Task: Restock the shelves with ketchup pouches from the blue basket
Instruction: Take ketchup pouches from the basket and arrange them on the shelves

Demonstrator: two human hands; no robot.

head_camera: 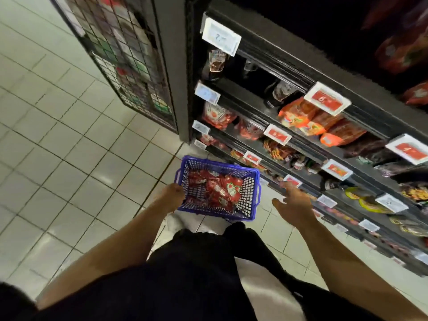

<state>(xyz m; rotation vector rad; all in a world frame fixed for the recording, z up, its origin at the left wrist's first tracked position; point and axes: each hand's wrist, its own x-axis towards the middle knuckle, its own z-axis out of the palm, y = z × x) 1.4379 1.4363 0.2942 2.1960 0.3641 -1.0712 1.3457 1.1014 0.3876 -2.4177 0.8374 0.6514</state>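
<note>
L hand (172,195) grips blue basket (251,195) rim, R hand (293,205) empty w/ fingers spread; likely pre-pick, next needs reach into ketchup pouches (215,191).

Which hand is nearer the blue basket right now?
Left. The left hand holds the blue basket at its near-left rim. The right hand hangs open to the basket's right, apart from it, in front of the shelves.

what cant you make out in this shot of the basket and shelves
Head view only:
- Left hand fingers: hidden behind the blue basket rim, so the grip is unclear.
- Ketchup pouches: piled and overlapping, count unreadable.
- Price tags: too blurred to read.
- Top shelf: too dark to see.
- Right hand: motion-blurred, seems empty.
</note>
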